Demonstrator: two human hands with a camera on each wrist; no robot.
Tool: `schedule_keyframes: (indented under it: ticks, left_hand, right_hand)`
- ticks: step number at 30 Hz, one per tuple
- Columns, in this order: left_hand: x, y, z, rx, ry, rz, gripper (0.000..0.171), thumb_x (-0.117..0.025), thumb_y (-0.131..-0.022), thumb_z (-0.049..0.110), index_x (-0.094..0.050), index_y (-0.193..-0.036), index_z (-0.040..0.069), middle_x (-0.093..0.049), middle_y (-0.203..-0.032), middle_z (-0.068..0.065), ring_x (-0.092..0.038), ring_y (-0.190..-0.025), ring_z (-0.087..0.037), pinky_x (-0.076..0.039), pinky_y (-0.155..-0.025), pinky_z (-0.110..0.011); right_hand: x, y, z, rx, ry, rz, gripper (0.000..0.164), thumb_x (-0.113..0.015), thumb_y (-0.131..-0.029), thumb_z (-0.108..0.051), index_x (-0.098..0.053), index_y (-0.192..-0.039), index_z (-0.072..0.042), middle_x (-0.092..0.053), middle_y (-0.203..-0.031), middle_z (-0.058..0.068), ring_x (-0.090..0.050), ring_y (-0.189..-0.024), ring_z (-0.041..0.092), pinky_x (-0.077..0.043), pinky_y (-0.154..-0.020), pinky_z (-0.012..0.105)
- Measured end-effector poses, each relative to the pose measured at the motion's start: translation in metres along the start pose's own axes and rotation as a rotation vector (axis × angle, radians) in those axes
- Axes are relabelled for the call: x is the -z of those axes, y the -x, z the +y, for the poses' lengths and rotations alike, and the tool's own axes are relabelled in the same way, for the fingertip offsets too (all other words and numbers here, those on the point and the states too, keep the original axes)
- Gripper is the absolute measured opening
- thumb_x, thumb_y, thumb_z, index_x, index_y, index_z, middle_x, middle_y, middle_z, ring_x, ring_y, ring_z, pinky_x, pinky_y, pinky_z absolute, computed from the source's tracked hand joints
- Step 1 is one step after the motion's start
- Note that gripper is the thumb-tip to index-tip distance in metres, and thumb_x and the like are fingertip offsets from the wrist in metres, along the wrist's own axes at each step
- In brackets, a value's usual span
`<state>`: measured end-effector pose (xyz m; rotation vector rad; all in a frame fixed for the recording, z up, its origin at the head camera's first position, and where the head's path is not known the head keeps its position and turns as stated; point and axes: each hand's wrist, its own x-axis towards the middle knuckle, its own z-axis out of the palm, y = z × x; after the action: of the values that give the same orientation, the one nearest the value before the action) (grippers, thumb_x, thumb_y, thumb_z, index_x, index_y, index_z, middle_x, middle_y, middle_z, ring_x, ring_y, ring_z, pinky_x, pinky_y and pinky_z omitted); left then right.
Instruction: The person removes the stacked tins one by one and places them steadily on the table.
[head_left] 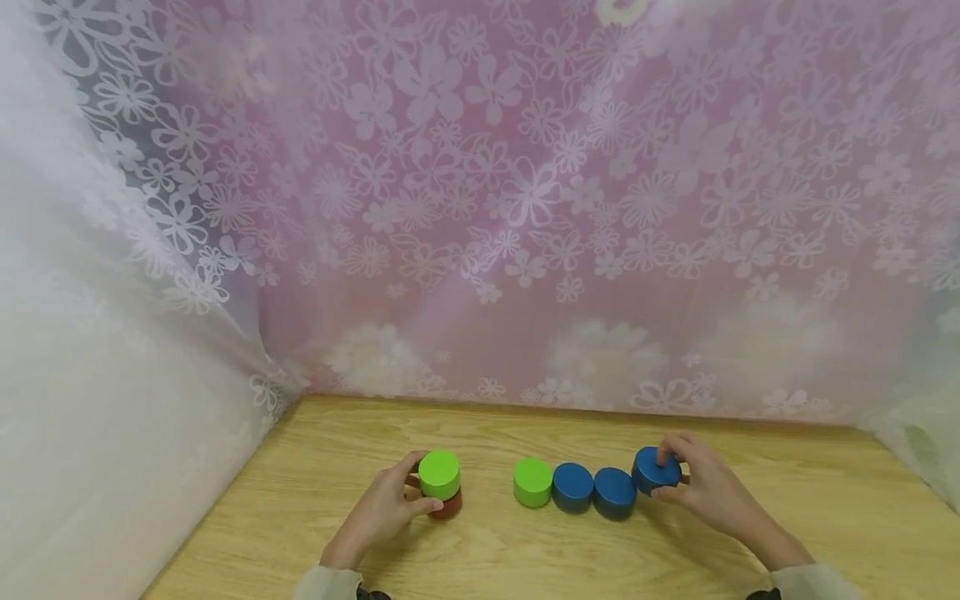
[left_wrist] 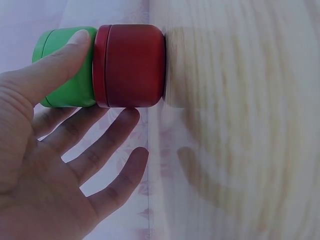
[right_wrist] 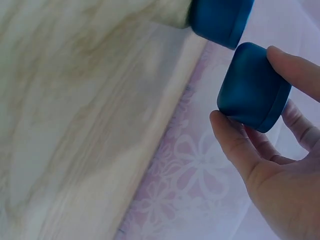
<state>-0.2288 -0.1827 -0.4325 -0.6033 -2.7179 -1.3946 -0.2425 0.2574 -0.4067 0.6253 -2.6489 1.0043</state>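
My left hand (head_left: 384, 506) pinches a green round tin (head_left: 439, 473), thumb in front and fingers behind. This green tin sits on top of a red round tin (left_wrist: 132, 67), which stands on the table. The lower fingers of that hand are spread beside the red tin. On the right, my right hand (head_left: 710, 486) grips a blue round tin (right_wrist: 254, 87) by its sides, with one finger over its top. It is held off the table, slightly tilted, close beside another blue tin (head_left: 615, 493).
Left of that one stand another blue tin (head_left: 573, 487) and a second green tin (head_left: 532, 482), forming a row on the wooden table (head_left: 495, 562). Behind the table hangs a pink flowered curtain (head_left: 525, 250), and a white sheet (head_left: 112, 375) drapes down at the left.
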Motion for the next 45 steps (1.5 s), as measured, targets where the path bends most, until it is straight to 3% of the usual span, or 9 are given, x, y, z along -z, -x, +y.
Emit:
schedule_keyframes:
  ticks: [6,15,21,36,41,45]
  left_hand:
    - [0.000,0.001,-0.001,0.026,-0.002,-0.007,0.062,-0.082,-0.087,0.013,-0.052,-0.141,0.002,-0.063,-0.123,-0.016,-0.064,-0.103,-0.033,-0.056,-0.084,-0.048]
    - [0.000,0.002,-0.001,0.026,0.010,-0.008,0.061,-0.082,-0.087,0.012,-0.052,-0.140,0.001,-0.063,-0.123,-0.016,-0.065,-0.103,-0.031,-0.056,-0.085,-0.048]
    - [-0.001,0.002,0.001,0.019,0.013,-0.010,0.061,-0.081,-0.088,0.012,-0.052,-0.140,0.001,-0.063,-0.124,-0.017,-0.064,-0.102,-0.030,-0.057,-0.083,-0.044]
    - [-0.001,-0.002,0.001,0.043,0.035,-0.022,0.062,-0.081,-0.088,0.013,-0.052,-0.142,0.004,-0.062,-0.126,-0.015,-0.063,-0.104,-0.029,-0.056,-0.084,-0.045]
    - [0.000,-0.002,0.001,0.047,0.041,-0.025,0.072,-0.082,-0.087,0.012,-0.044,-0.146,-0.001,-0.060,-0.126,-0.020,-0.063,-0.104,-0.031,-0.056,-0.084,-0.046]
    - [0.003,-0.002,0.002,0.063,0.051,-0.021,0.086,-0.084,-0.085,0.011,-0.033,-0.152,-0.005,-0.055,-0.132,-0.027,-0.063,-0.106,-0.034,-0.057,-0.084,-0.046]
  right_hand:
    - [-0.001,0.005,0.006,0.027,0.028,-0.004,0.046,-0.091,-0.067,0.003,-0.052,-0.085,-0.012,-0.047,-0.091,0.006,-0.050,-0.081,0.021,-0.050,-0.060,0.033]
    - [-0.006,0.006,0.015,0.014,0.044,-0.059,0.048,-0.092,-0.066,-0.001,-0.049,-0.084,-0.012,-0.046,-0.089,0.004,-0.051,-0.082,0.020,-0.042,-0.062,0.030]
    - [-0.008,0.007,0.017,-0.039,0.054,-0.141,0.050,-0.093,-0.067,-0.003,-0.047,-0.084,-0.012,-0.045,-0.088,0.004,-0.050,-0.082,0.021,-0.044,-0.064,0.030]
    - [-0.004,0.007,0.017,-0.049,0.033,-0.202,0.049,-0.092,-0.066,-0.003,-0.047,-0.083,-0.012,-0.042,-0.086,0.005,-0.048,-0.081,0.022,-0.043,-0.064,0.029]
    - [0.007,-0.001,0.011,-0.055,-0.019,-0.258,0.042,-0.090,-0.072,-0.007,-0.054,-0.094,-0.007,-0.053,-0.099,0.011,-0.061,-0.095,0.039,-0.054,-0.073,0.043]
    - [0.013,-0.011,-0.003,-0.069,-0.088,-0.284,0.046,-0.087,-0.079,-0.010,-0.056,-0.112,-0.001,-0.057,-0.117,0.019,-0.057,-0.109,0.052,-0.053,-0.083,0.058]
